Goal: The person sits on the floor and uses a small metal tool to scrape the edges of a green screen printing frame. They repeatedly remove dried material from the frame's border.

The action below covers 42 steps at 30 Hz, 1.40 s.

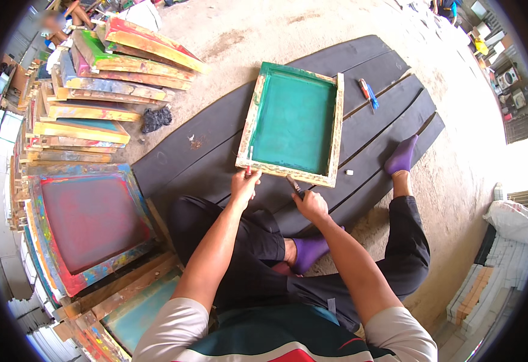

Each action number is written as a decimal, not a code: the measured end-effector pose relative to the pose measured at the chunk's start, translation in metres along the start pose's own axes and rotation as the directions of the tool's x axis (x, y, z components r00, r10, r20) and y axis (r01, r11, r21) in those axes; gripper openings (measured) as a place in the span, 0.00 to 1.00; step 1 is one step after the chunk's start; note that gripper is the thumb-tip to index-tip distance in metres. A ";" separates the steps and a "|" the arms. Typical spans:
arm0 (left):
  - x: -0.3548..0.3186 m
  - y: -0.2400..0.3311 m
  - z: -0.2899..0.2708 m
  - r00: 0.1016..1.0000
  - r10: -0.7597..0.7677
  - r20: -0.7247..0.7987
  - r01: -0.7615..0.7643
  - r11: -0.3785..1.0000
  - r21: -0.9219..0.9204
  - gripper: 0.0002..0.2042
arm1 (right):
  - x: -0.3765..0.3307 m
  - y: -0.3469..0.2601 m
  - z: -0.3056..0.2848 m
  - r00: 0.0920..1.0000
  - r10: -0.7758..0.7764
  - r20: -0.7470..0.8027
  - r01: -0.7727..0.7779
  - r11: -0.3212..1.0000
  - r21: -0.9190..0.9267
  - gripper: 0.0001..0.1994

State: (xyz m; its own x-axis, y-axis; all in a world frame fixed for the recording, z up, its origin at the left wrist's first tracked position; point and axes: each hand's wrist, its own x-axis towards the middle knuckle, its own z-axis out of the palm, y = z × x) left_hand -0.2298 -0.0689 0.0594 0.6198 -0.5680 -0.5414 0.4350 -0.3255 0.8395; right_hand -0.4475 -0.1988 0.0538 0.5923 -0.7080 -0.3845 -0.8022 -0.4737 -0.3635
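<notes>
A silk-screen frame [294, 120] with green mesh and worn wooden edges lies on the dark mat in front of me. At its near left corner my left hand [245, 186] is closed round a slim red-and-pale tool [249, 169], whose kind I cannot make out. My right hand [313, 206] grips a dark-handled tool [296, 186], its tip close to the frame's near edge; whether the tip touches the wood is unclear. Beyond the frame's right side lie tools with red and blue handles [368, 93]. A small white block [349, 172] sits by the near right corner.
Under the frame spreads a dark padded mat [203, 139] with long seams. Paint-stained frames [89, 127] are stacked at left, and a frame with reddish-grey mesh [92, 220] lies nearer. A crumpled black bag [155, 120] is beside the stack. Pale stacked sheets [487, 289] stand at right.
</notes>
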 end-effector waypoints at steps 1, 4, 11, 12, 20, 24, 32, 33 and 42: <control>-0.003 0.001 -0.001 0.998 -0.013 0.062 0.012 1.000 0.011 0.13 | -0.002 -0.005 -0.002 1.000 -0.026 0.016 0.026 1.000 0.006 0.30; -0.006 0.003 0.001 0.983 -0.064 0.172 0.055 0.997 0.054 0.14 | -0.014 -0.029 -0.008 0.993 -0.099 0.059 0.096 0.994 0.055 0.30; -0.003 0.007 -0.007 0.969 -0.096 0.227 0.106 0.994 -0.028 0.11 | -0.007 -0.047 -0.011 0.970 -0.226 0.093 0.212 0.967 0.141 0.26; -0.002 0.007 -0.011 0.971 -0.105 0.215 0.116 0.992 -0.040 0.10 | -0.004 -0.047 -0.012 0.953 -0.224 0.203 0.169 0.951 0.257 0.25; 0.042 0.008 -0.045 0.941 -0.222 -0.255 0.101 0.904 -0.416 0.11 | 0.004 -0.062 -0.044 0.846 -0.219 0.486 -0.053 0.872 0.486 0.20; 0.076 0.029 -0.075 0.876 -0.228 -0.426 -0.023 0.860 -0.509 0.11 | 0.003 -0.054 -0.041 0.855 -0.150 0.496 -0.118 0.876 0.468 0.20; 0.102 0.031 -0.123 0.798 -0.261 -0.543 -0.066 0.858 -0.509 0.18 | 0.010 -0.020 -0.036 0.907 -0.084 0.413 -0.047 0.953 0.298 0.22; 0.098 0.034 -0.117 0.794 -0.301 -0.528 -0.022 0.854 -0.519 0.18 | 0.012 -0.014 -0.035 0.916 -0.069 0.395 -0.043 0.963 0.267 0.22; 0.070 0.037 -0.076 0.891 -0.110 -0.441 -0.066 0.929 -0.364 0.19 | 0.040 -0.025 -0.057 0.916 -0.001 0.402 0.018 0.999 -0.038 0.26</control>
State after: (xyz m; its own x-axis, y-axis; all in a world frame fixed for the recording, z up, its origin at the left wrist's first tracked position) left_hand -0.1204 -0.0629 0.0486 0.7927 -0.1365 -0.5942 0.6009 0.0103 0.7993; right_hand -0.4083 -0.2450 0.0964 0.5734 -0.4374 -0.6927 -0.7938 -0.5060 -0.3375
